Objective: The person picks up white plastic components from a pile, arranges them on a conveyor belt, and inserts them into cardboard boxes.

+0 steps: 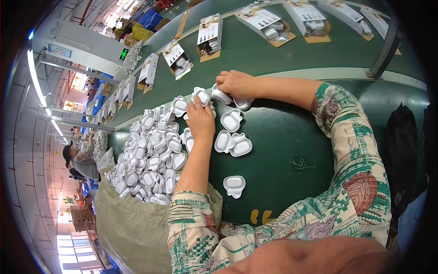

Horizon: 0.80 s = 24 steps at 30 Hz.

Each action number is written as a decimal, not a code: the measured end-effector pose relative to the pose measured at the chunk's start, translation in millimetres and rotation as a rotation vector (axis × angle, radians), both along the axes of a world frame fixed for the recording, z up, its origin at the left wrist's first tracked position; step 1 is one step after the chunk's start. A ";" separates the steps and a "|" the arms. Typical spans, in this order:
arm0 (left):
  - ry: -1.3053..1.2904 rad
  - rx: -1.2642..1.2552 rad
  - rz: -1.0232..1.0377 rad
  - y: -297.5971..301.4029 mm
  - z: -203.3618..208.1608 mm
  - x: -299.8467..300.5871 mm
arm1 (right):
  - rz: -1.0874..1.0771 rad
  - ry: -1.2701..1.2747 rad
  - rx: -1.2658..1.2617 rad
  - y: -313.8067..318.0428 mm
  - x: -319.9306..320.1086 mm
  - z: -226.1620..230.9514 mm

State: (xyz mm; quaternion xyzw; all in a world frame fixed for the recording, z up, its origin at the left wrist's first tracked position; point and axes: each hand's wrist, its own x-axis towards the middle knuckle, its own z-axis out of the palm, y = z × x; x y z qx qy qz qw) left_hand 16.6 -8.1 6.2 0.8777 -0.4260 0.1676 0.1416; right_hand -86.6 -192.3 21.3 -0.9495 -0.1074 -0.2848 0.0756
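My left hand (201, 122) is closed on a small white plastic tray-like part (199, 93), at the far edge of a heap of the same parts (150, 157). To its right, my right hand (235, 84) has its fingers bent round another white plastic part (220, 95), close to the table's far edge. One more white part (243, 103) lies just below the right hand, partly hidden by it. Several loose ones rest on the green tabletop nearer me, such as one with a rounded recess (234, 185). The fingertips of both hands are partly hidden.
A woven sack (137, 228) lies at the near left, under the heap. Beyond a pale rail runs a green belt (255, 55) carrying several open white boxes (209, 36) with parts inside. A metal post (385, 52) stands at the right. Another person (84, 160) is far left.
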 end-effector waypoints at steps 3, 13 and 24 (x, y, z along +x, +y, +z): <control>-0.085 -0.014 -0.002 2.2 2.3 -0.3 | -0.053 -0.031 0.013 -10.3 5.2 4.7; -0.059 0.003 0.002 -0.2 -3.5 2.0 | -0.562 -0.129 -0.240 -111.3 65.7 14.2; -0.008 0.030 0.053 1.6 1.9 2.3 | -0.050 -0.038 0.363 -53.1 -23.0 13.3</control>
